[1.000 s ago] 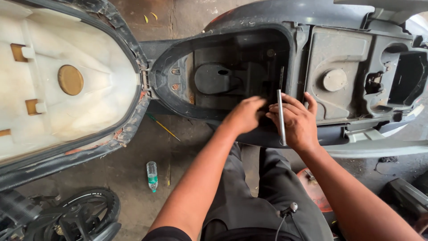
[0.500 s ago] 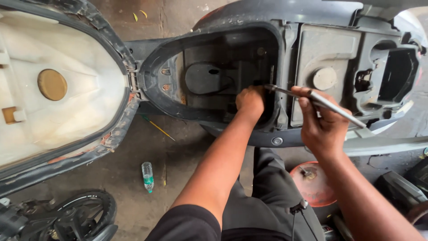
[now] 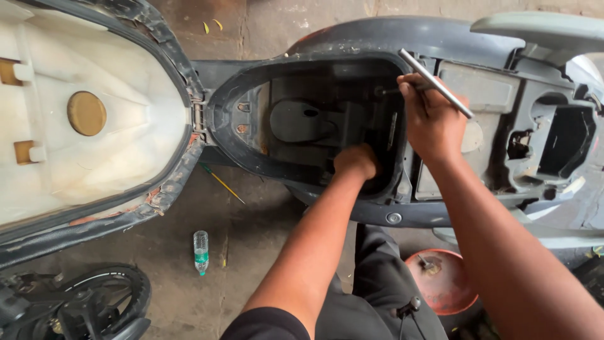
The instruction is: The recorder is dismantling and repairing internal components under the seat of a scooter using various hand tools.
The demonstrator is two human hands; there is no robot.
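Observation:
I look down on a scooter with its seat (image 3: 82, 119) flipped open to the left, pale underside up. My left hand (image 3: 356, 161) reaches down into the black under-seat storage tub (image 3: 302, 119), fingers curled and partly hidden near its right wall. My right hand (image 3: 431, 119) is shut on a long silver metal tool (image 3: 435, 84), held over the tub's right rim, with the tool's shaft angled from upper left to lower right.
Right of the tub lies the scooter's grey frame panel (image 3: 491, 94) with an open recess (image 3: 563, 141). On the concrete floor lie a small plastic bottle (image 3: 201, 251), a thin yellow stick (image 3: 221, 182), a red round stool (image 3: 440, 280) and a black wheel (image 3: 110, 302).
My left hand has gone deeper into the tub. My right hand has lifted the metal tool from the tub's near edge up to its far right rim.

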